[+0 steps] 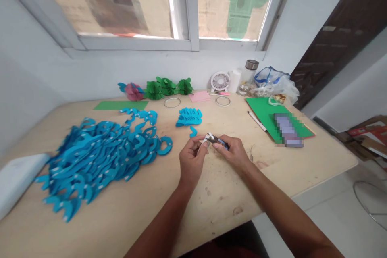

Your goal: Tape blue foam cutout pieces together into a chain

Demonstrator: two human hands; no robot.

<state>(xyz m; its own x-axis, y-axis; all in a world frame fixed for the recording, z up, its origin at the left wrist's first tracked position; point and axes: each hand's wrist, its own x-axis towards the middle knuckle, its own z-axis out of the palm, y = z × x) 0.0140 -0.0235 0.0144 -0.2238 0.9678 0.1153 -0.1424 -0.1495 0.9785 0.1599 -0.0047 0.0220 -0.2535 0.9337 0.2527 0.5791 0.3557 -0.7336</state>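
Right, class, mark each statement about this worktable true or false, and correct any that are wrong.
1. The large heap of blue pieces lies to the left of both the left hand and the right hand. True.
2. The white fan stands to the right of the clear bottle. False: it stands to the bottle's left.
3. The right hand holds a small dark tool. True.
4. The metal rings are stacked one on the other. False: they lie apart on the table.
5. The white pen lies to the left of the green sheet. True.
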